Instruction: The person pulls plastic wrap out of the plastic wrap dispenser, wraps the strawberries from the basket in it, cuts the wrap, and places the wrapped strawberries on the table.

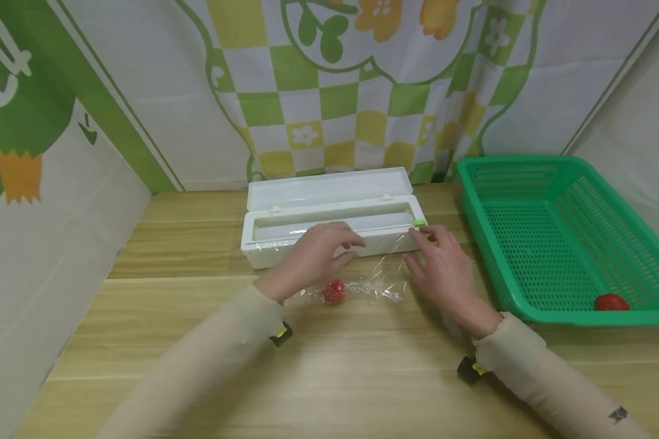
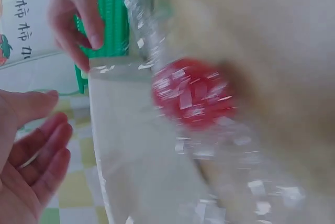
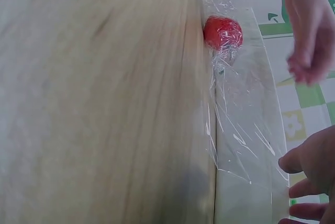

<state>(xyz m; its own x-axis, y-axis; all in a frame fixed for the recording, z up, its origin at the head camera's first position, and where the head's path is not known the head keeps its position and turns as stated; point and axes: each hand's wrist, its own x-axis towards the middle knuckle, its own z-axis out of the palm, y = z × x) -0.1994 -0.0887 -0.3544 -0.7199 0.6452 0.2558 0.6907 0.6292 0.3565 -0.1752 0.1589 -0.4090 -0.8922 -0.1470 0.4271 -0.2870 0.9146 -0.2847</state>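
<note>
A red tomato [image 1: 334, 291] lies on the table under clear cling film [image 1: 381, 286], in front of a white cling film box [image 1: 252, 256]. That film runs up from the tomato to the box's front edge. Above this edge hovers my left hand [image 1: 321, 253], fingers loosely bent and nothing in them. At the box's right end, my right hand [image 1: 445, 268] has its fingertips close to the small green slider [image 1: 419, 223]; whether they touch it is unclear. In the right wrist view the right hand's fingers [image 3: 301, 187] are spread beside the box edge.
The box's lid [image 1: 329, 189] stands open at the back, with a film roll [image 1: 373, 221] inside. To the right is a green basket [image 1: 478, 225] holding another red tomato [image 1: 612, 302]. A checkered curtain [image 1: 337, 100] hangs behind the wooden table [image 1: 198, 341].
</note>
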